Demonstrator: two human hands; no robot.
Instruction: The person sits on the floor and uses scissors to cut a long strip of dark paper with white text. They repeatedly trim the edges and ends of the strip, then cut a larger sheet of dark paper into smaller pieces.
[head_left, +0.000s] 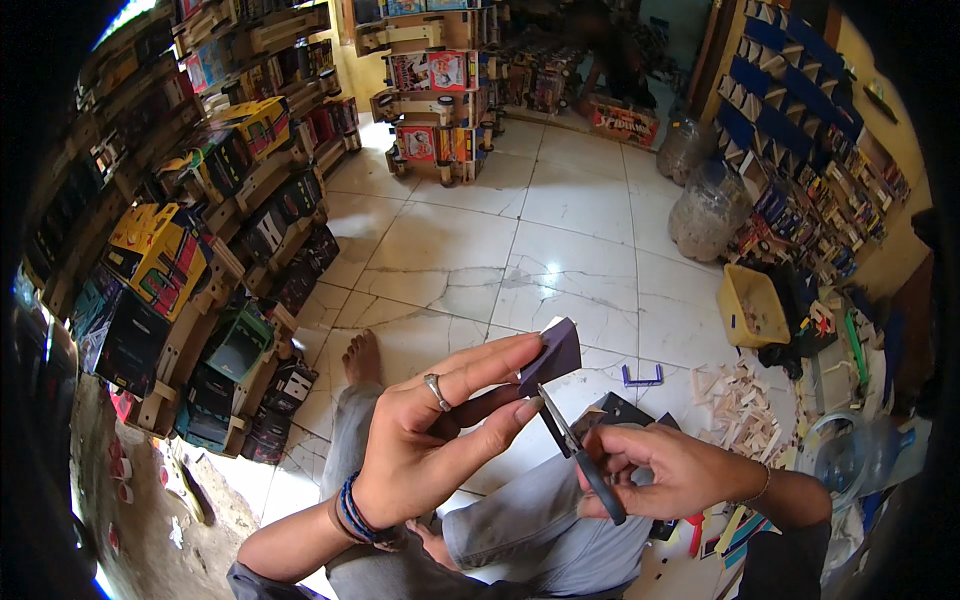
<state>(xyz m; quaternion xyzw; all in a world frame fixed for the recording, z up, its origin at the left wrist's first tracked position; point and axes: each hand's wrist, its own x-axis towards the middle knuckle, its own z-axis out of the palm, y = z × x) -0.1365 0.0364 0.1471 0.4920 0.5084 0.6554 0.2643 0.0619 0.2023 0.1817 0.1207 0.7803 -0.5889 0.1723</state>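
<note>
Scissors [600, 490] with dark handles sit in your right hand [665, 467], its fingers curled closed around the grips, blades slanting up and left. Your left hand [425, 430] is nearly closed, pinching a folded purple piece [563, 352] between thumb and fingertips; the piece juts out past those fingertips, up and to the right, above your lap. The blade tips are at its lower edge, though you cannot tell from this view whether they touch it.

To your right, a yellow tub [752, 308] stands on the tiled floor [570, 245] with a few small bits inside, too small to make out. Beyond it are two see-through plastic containers, the nearer one [708, 212] holding something greyish. Closer to you, pale wooden pieces [740, 412] lie heaped on the floor, with a purple bracket-shaped strip [643, 381] just beside them.
</note>
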